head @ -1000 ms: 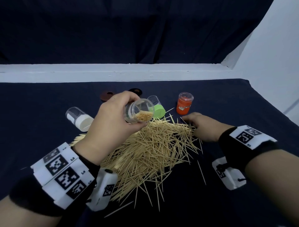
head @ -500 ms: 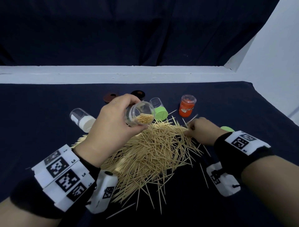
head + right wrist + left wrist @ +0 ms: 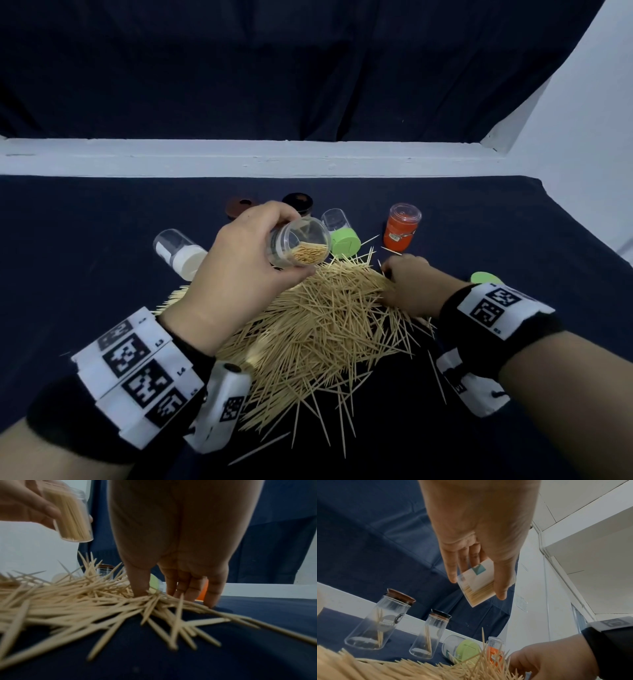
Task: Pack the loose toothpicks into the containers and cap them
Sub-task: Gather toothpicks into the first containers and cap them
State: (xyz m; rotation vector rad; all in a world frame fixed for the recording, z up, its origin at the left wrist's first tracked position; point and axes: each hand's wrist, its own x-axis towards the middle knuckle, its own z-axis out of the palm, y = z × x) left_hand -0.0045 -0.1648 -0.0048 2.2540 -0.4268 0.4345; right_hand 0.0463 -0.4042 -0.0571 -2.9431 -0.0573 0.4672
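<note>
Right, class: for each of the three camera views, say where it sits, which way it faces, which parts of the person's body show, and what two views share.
Head: worn on the head, looking forward and down at the toothpick pile; both hands and banded wrists show.
Left wrist: under the left hand, looking along the palm to the held container.
Right wrist: low at the cloth, looking along the right hand, whose fingers are in the pile.
Shared: both wrist views show the held container and pile.

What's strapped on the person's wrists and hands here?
Both hands are bare, no gloves. Each wrist has a black cuff wrapped in a white band printed with square black-and-white code tags; the right band is the same. A small white camera pod with its own tag hangs under each wrist.
</note>
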